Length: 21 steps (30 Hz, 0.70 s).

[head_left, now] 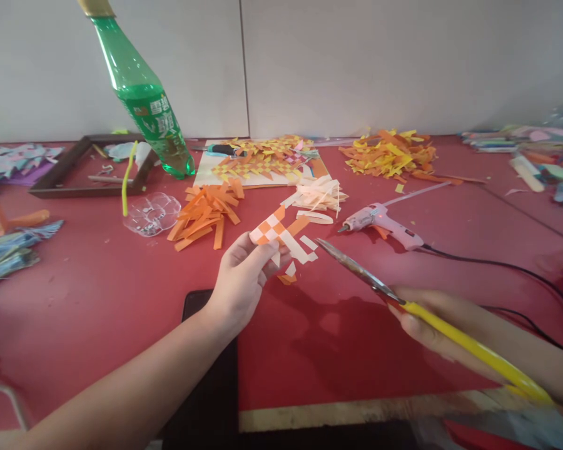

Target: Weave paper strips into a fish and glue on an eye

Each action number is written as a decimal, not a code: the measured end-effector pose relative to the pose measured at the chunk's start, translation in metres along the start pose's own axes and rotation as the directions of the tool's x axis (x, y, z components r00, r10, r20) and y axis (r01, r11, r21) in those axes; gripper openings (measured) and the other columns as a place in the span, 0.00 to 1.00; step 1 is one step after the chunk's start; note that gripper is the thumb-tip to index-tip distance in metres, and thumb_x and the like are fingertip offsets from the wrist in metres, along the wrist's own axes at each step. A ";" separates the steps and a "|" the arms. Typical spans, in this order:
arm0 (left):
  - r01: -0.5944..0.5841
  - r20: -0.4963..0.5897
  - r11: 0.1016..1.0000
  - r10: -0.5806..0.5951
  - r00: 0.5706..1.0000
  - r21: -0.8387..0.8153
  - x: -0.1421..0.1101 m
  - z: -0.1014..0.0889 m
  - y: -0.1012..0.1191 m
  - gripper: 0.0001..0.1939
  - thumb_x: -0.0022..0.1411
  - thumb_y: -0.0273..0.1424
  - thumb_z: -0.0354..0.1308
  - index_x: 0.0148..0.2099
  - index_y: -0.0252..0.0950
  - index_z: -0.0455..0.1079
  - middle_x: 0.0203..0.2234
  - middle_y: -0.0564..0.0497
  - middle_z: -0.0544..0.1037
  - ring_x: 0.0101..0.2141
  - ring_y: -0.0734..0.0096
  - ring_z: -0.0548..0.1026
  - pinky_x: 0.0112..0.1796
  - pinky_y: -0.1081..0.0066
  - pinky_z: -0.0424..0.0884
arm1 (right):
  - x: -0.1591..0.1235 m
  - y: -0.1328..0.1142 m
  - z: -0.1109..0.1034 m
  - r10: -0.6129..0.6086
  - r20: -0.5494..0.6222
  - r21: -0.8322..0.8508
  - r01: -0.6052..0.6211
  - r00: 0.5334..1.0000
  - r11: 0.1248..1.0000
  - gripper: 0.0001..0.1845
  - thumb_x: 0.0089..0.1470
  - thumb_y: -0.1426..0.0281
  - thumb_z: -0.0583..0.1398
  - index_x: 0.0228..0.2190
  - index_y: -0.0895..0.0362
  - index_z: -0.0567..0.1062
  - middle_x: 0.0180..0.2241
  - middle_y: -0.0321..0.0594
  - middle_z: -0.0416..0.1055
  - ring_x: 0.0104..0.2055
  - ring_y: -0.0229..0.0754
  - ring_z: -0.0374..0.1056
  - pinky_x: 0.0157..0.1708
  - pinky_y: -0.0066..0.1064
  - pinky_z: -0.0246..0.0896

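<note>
My left hand [251, 272] pinches a small woven piece of orange and white paper strips [272, 228] between thumb and fingers, with loose strip ends sticking out to the right. To the right, my right hand [431, 322] holds yellow-handled scissors [375, 281]. Their blades look closed and point up and left toward the woven piece, apart from it. A few cut scraps [291, 269] lie just below the strip ends. Beyond the left hand are a heap of orange strips [209, 212] and a heap of white strips [319, 195].
A pink glue gun [385, 225] lies at right, its black cord trailing toward the right edge. A green bottle [150, 106] stands beside a dark frame [70, 192]. Yellow-orange strips [389, 155] are heaped at the back. A clear flower-shaped dish [152, 214] sits left.
</note>
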<state>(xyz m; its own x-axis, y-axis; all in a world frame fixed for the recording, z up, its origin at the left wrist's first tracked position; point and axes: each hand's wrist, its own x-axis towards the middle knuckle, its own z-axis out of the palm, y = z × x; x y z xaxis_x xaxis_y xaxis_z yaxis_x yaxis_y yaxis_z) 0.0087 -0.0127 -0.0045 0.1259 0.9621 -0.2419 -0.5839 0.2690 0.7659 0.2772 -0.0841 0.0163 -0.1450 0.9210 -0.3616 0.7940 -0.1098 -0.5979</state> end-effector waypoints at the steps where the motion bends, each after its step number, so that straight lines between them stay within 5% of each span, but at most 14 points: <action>1: 0.005 0.004 1.000 -0.005 1.000 0.008 0.000 0.000 0.000 0.04 0.56 0.25 0.65 0.33 0.34 0.72 0.28 0.55 0.77 0.31 0.78 0.76 0.39 0.74 0.76 | 0.000 -0.003 0.000 0.014 0.006 0.027 -0.014 1.000 1.000 0.35 0.49 0.34 0.46 0.22 0.54 0.61 0.19 0.30 0.53 0.21 0.35 0.51 0.20 0.29 0.46; 6: 0.011 0.061 0.998 -0.015 0.998 0.059 -0.002 0.002 0.002 0.06 0.58 0.27 0.63 0.31 0.35 0.68 0.21 0.58 0.73 0.23 0.80 0.72 0.30 0.76 0.73 | -0.002 -0.006 -0.003 0.042 0.070 0.069 -0.047 0.997 0.996 0.35 0.48 0.32 0.45 0.22 0.53 0.57 0.18 0.29 0.51 0.20 0.35 0.48 0.20 0.29 0.42; 11: 0.041 0.085 0.997 -0.047 0.995 0.062 -0.003 0.003 0.004 0.08 0.58 0.27 0.63 0.29 0.35 0.66 0.16 0.60 0.67 0.21 0.80 0.70 0.32 0.75 0.73 | -0.001 0.009 -0.005 -0.004 0.218 0.051 -0.008 0.976 0.999 0.33 0.50 0.35 0.48 0.25 0.54 0.62 0.23 0.31 0.50 0.25 0.37 0.48 0.24 0.30 0.44; 21: 0.118 0.013 0.989 -0.120 0.993 0.085 -0.003 0.006 0.007 0.07 0.59 0.29 0.62 0.33 0.35 0.66 0.27 0.52 0.79 0.34 0.67 0.81 0.31 0.74 0.76 | -0.003 0.003 -0.011 0.047 0.306 -0.021 -0.042 0.951 0.999 0.25 0.52 0.44 0.55 0.26 0.55 0.64 0.26 0.31 0.52 0.27 0.37 0.49 0.25 0.28 0.47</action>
<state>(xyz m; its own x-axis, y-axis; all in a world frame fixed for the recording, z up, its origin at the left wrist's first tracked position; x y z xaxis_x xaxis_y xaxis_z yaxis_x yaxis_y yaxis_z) 0.0088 -0.0139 0.0049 0.2051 0.9235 -0.3241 -0.4949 0.3835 0.7797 0.2862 -0.0831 0.0232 -0.2816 0.7561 -0.5908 0.8116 -0.1407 -0.5670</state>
